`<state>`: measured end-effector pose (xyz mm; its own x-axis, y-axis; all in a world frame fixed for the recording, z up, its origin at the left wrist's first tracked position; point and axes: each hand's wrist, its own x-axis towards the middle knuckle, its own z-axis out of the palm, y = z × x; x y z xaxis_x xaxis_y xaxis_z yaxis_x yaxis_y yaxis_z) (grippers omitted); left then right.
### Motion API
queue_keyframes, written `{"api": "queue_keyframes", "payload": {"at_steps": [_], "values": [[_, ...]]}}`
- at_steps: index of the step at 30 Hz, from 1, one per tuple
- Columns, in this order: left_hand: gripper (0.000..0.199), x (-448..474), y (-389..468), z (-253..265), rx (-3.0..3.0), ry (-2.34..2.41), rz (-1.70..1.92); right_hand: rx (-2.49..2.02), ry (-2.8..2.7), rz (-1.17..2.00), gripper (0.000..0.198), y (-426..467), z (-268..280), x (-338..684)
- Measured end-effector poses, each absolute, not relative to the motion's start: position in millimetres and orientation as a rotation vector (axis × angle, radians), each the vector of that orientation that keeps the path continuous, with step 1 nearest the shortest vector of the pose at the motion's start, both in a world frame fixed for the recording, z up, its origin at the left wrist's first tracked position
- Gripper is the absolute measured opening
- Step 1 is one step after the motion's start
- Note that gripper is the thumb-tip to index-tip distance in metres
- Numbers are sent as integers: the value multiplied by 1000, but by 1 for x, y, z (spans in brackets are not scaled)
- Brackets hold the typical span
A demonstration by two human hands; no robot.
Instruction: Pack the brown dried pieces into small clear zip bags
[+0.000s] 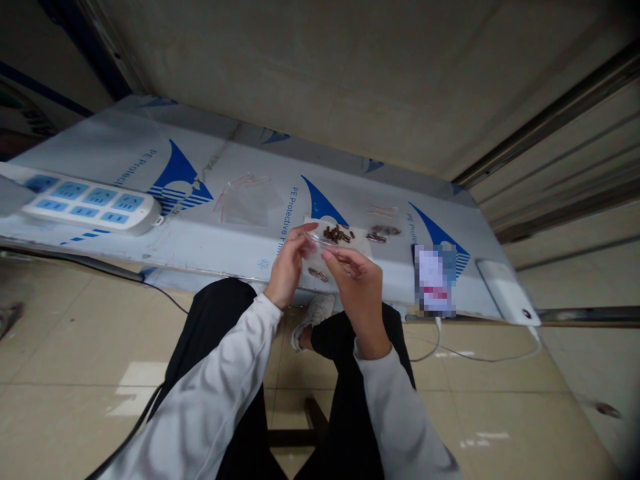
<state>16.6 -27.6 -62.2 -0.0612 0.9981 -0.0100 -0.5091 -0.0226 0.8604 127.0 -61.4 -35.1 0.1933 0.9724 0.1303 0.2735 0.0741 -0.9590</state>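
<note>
A small clear zip bag [315, 261] is pinched near its top between my left hand [290, 263] and my right hand [357, 280], both closed on it. A few brown oblong pieces [318, 274] lie at the bottom of this bag. Just beyond my fingertips, a loose pile of small brown pieces [337, 233] rests on a pale sheet [363, 248]. Right of the pile lies another clear bag [384, 231] with dark brown pieces inside. Flat clear bags with red edges [245, 200] are spread to the left.
A white power strip [93, 203] sits on the film-covered bench [225, 250] at left. On the right are a phone [434, 280] with a cable and a white power bank [507, 290]. A wall rises behind the bench; my knees are under its front edge.
</note>
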Motion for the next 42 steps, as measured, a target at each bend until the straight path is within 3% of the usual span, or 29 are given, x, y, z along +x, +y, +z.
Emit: {"api": "queue_keyframes", "payload": {"at_steps": [4, 16, 25, 33, 42], "values": [[19, 8, -25, -64, 951, 945, 1436, -1288, -1184, 898, 16, -56, -42, 141], [26, 15, -31, -56, 1094, 1047, 1394, -1236, -1069, 923, 15, -59, -58, 152], [27, 19, -38, -51, 1087, 1026, 1341, -1283, -1132, 751, 18, -64, -52, 154], [25, 18, -39, -55, 1071, 1084, 1371, -1226, -1061, 922, 18, -65, -58, 156], [23, 15, -41, -54, 1115, 1006, 1274, -1222, -1071, 856, 16, -70, -55, 157]]}}
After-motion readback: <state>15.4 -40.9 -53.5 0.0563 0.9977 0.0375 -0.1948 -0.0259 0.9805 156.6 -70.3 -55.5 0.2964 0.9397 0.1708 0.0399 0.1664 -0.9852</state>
